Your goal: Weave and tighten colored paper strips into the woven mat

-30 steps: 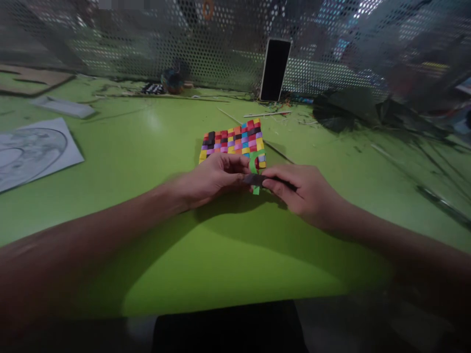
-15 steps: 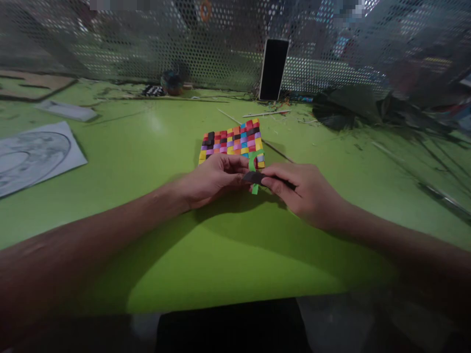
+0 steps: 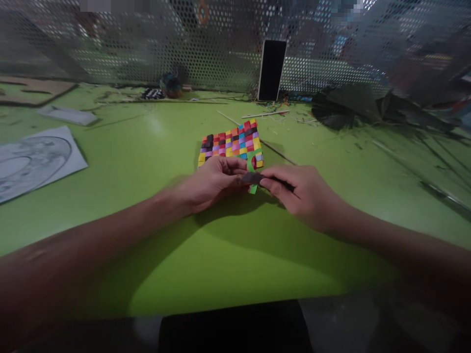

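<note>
A woven mat of many-coloured paper strips (image 3: 230, 142) lies on the green table (image 3: 221, 245). Both my hands meet at its near edge. My left hand (image 3: 211, 181) is closed, its fingers pressed on the mat's front edge. My right hand (image 3: 300, 191) pinches a dark paper strip (image 3: 253, 178) that lies crosswise at that edge. A green strip (image 3: 252, 164) loops up from the mat's near right corner and passes under the dark strip, its end sticking out below.
A black phone (image 3: 272, 69) stands against the perforated metal screen (image 3: 147, 44) at the back. A printed sheet (image 3: 31, 162) lies at the left. Thin sticks, paper scraps and dark leaves (image 3: 353, 110) litter the back right of the table.
Hands and mat keep almost the same pose; the whole view has shifted slightly. My right fingers have slid a little along the dark strip.
</note>
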The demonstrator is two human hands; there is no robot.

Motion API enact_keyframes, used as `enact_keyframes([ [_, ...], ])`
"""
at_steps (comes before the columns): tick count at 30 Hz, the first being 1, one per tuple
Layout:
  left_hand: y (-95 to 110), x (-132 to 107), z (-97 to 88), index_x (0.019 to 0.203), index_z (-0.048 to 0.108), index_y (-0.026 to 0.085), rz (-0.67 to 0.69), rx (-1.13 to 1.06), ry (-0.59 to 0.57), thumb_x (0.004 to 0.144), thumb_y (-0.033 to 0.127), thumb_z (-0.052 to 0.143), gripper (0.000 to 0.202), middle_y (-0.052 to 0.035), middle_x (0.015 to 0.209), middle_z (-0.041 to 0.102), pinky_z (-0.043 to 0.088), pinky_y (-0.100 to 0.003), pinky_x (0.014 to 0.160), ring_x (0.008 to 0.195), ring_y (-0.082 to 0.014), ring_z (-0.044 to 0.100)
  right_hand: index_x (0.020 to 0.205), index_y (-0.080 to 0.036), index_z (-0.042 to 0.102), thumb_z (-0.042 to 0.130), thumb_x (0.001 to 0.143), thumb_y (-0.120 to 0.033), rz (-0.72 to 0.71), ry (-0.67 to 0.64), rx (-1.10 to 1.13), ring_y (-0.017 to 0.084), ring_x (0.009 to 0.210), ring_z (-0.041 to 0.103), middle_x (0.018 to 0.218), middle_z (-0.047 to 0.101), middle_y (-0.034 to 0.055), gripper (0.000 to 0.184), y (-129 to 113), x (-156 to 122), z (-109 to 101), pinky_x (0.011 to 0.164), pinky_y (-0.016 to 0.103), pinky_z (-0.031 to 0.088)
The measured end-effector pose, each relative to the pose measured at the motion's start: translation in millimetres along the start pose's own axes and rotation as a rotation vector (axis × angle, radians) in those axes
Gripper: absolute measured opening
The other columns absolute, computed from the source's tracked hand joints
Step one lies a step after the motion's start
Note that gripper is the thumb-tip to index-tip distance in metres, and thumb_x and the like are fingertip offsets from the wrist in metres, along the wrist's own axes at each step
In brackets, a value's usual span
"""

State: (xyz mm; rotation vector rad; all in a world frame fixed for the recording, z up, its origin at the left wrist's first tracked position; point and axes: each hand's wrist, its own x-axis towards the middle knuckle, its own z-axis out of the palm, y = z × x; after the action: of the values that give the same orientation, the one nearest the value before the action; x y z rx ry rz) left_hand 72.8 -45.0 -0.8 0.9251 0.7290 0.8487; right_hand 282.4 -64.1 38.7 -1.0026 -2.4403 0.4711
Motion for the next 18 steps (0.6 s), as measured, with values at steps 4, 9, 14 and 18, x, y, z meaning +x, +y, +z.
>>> enact_keyframes([
  [4, 0.1, -1.2, 0.6, 0.077, 0.070, 0.013, -0.015, -0.030, 0.026, 0.063, 0.018, 0.093, 0.028, 0.0003, 0.068, 0.069, 0.056, -0.019, 0.061, 0.058, -0.0085, 0.064, 0.093, -0.016, 0.068, 0.050, 0.100, -0.025, 0.012, -0.014, 0.005, 0.014, 0.062, 0.048, 0.067, 0.061, 0.0020, 0.022, -0.6, 0.0, 0.6, 0.062, 0.028, 0.033],
  [9, 0.0, -1.5, 0.4, 0.078, 0.072, 0.013, -0.020, -0.024, 0.040, 0.062, 0.016, 0.093, 0.027, -0.0013, 0.072, 0.071, 0.056, -0.020, 0.062, 0.060, -0.0092, 0.064, 0.094, -0.016, 0.069, 0.050, 0.100, -0.025, -0.006, -0.009, -0.008, 0.014, 0.061, 0.048, 0.069, 0.063, 0.0023, 0.022, -0.2, -0.3, 1.4, 0.061, 0.028, 0.033],
  [14, -0.3, -0.9, -0.1, 0.077, 0.071, 0.013, -0.025, -0.036, 0.053, 0.063, 0.015, 0.092, 0.025, -0.0002, 0.070, 0.070, 0.057, -0.020, 0.063, 0.060, -0.0089, 0.064, 0.096, -0.016, 0.069, 0.049, 0.101, -0.026, -0.014, -0.011, -0.033, 0.015, 0.062, 0.049, 0.071, 0.064, 0.0034, 0.023, 1.1, -1.0, 2.2, 0.062, 0.028, 0.034],
  [18, -0.7, -0.7, 0.0, 0.075, 0.070, 0.014, -0.021, -0.044, 0.055, 0.063, 0.015, 0.092, 0.025, -0.0001, 0.070, 0.070, 0.057, -0.020, 0.064, 0.060, -0.0088, 0.064, 0.098, -0.016, 0.069, 0.048, 0.101, -0.026, -0.041, -0.003, -0.041, 0.016, 0.064, 0.051, 0.073, 0.065, 0.0041, 0.023, 2.7, -1.3, 3.5, 0.064, 0.029, 0.035],
])
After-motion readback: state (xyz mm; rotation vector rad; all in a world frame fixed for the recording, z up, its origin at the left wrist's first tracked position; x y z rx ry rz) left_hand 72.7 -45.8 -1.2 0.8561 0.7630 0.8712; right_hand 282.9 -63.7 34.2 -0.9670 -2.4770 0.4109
